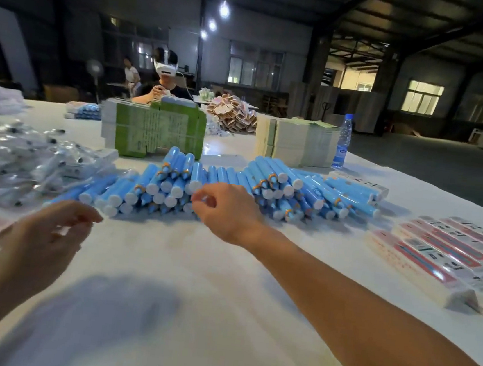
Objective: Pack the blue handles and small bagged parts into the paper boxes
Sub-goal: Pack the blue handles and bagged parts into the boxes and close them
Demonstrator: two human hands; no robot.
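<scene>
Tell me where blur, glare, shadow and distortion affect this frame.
Head view: the left hand is motion-blurred, the right hand at the blue handles sharper; glare on the bagged parts; a soft shadow falls on the table near the camera; wide-angle bending curves the edges; the background hall is dim.

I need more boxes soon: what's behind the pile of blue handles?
Behind the blue handles stand a green stack of flat boxes and a paler stack, with a water bottle beside it. The table behind the stacks is hidden.
</scene>
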